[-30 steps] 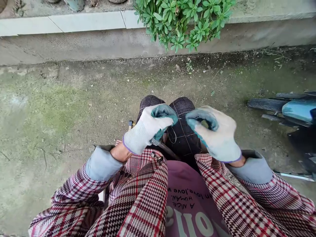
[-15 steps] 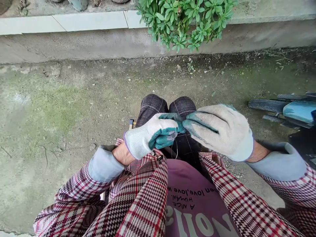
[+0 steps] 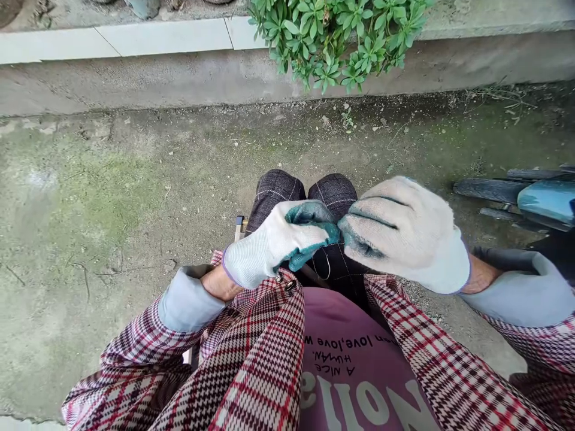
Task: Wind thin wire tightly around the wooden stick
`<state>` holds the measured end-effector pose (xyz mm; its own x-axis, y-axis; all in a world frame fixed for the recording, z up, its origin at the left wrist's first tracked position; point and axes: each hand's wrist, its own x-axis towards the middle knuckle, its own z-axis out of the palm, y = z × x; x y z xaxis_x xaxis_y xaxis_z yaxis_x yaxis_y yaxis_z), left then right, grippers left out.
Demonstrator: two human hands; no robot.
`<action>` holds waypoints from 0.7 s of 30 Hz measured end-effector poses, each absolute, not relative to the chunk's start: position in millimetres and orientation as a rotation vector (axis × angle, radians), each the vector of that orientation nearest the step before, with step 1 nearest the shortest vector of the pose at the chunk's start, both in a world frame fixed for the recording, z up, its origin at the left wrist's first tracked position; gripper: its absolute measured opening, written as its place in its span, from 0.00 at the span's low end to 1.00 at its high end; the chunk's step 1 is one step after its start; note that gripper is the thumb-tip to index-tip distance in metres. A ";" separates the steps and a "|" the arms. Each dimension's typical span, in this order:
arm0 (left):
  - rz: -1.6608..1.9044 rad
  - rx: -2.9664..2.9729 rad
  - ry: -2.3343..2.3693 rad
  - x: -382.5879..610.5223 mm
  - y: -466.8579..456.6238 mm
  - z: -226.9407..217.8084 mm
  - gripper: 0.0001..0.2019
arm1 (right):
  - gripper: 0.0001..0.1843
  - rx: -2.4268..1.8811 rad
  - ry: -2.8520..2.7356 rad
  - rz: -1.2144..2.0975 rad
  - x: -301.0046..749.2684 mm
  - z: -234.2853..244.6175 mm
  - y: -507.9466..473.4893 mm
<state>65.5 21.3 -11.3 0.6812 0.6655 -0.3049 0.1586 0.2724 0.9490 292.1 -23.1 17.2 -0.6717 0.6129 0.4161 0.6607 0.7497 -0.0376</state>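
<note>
Both hands wear whitish knit gloves with teal-coated palms and meet above my knees. My left hand (image 3: 290, 236) is closed, thumb and fingers pinched together. Below its fingers a thin pale strand (image 3: 328, 269) hangs in a curve; whether it is thread or wire I cannot tell. My right hand (image 3: 399, 230) shows its back, with the fingers bent and drawn together. Its fingertips are at those of the left hand, touching or almost touching. Whatever lies between the right fingers is hidden.
My knees (image 3: 282, 182) in dark checked trousers are under the hands. Ahead runs a low concrete wall (image 3: 179, 84) with a leafy green plant (image 3: 341, 36) hanging over it. At the right stands a blue wheeled object (image 3: 545, 200). Mossy ground (image 3: 112, 197) lies around.
My right hand has moved slightly right and up, its fingers more curled. The left hand has turned a little, its fingertips shifting right. The strand's curve now hangs slightly higher and further right.
</note>
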 end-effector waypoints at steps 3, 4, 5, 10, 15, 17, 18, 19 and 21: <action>0.529 1.556 0.853 61.1 18.6 -4.5 0.02 | 0.08 -1.189 -2.377 0.121 286.4 7.7 -25.8; 0.564 1.699 0.859 59.4 17.7 -3.8 0.02 | 0.08 -1.244 -2.301 0.209 283.9 5.0 -26.3; 0.582 1.847 0.841 57.8 17.3 -3.9 0.03 | 0.08 -1.283 -2.226 0.299 281.4 2.6 -26.4; 0.533 2.507 0.577 53.0 25.1 -1.5 0.13 | 0.05 -1.326 -1.824 0.937 277.1 -9.3 -21.8; 0.221 2.588 0.147 56.0 35.1 10.2 0.14 | 0.06 -1.255 -1.369 1.621 276.8 -32.2 -37.1; 0.220 2.502 0.060 55.2 35.6 8.2 0.13 | 0.07 -1.249 -1.201 1.671 273.8 -43.2 -48.1; 0.255 2.455 0.081 54.0 35.0 5.2 0.14 | 0.08 -1.243 -1.167 1.679 272.4 -47.9 -52.0; 0.316 2.404 0.147 52.6 34.0 1.2 0.13 | 0.09 -1.236 -1.163 1.706 271.6 -51.3 -54.1; 0.448 2.235 0.397 50.1 31.4 -7.4 0.09 | 0.14 -1.248 -1.188 1.752 272.7 -52.7 -53.5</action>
<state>50.1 31.4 -7.4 0.8876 0.4208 0.1873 0.1356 -0.6272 0.7669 272.7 -53.5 -52.7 -0.3172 0.8864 -0.3371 -0.0150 -0.3600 -0.9328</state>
